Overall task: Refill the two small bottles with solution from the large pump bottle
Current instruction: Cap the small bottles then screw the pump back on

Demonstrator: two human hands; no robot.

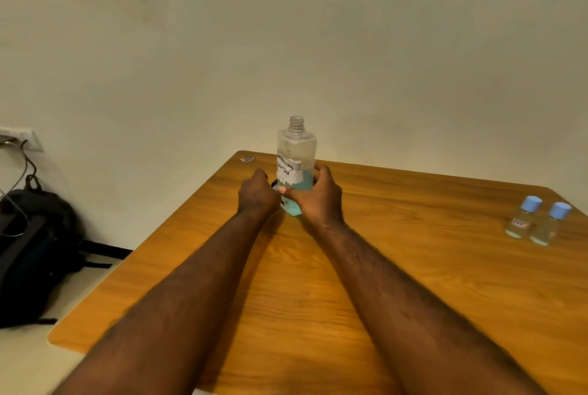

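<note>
The large clear bottle [296,152] stands upright at the table's far middle. Its threaded neck is bare, with no pump on it, and blue solution fills only its lowest part. A torn white label reads "SOLUTION". My right hand [318,195] grips the bottle's lower body, thumb across the front. My left hand [257,194] is curled just left of the bottle, its fingers closed on a dark thing [273,184] of which only an edge shows. The two small clear bottles [523,219] [549,226] stand side by side at the right, blue caps on.
The wooden table [350,283] has rounded corners and meets the wall behind the bottle. A small sticker [247,159] lies at its far left corner. A black backpack [35,248] sits on the floor to the left, under a wall socket [22,136] with cables.
</note>
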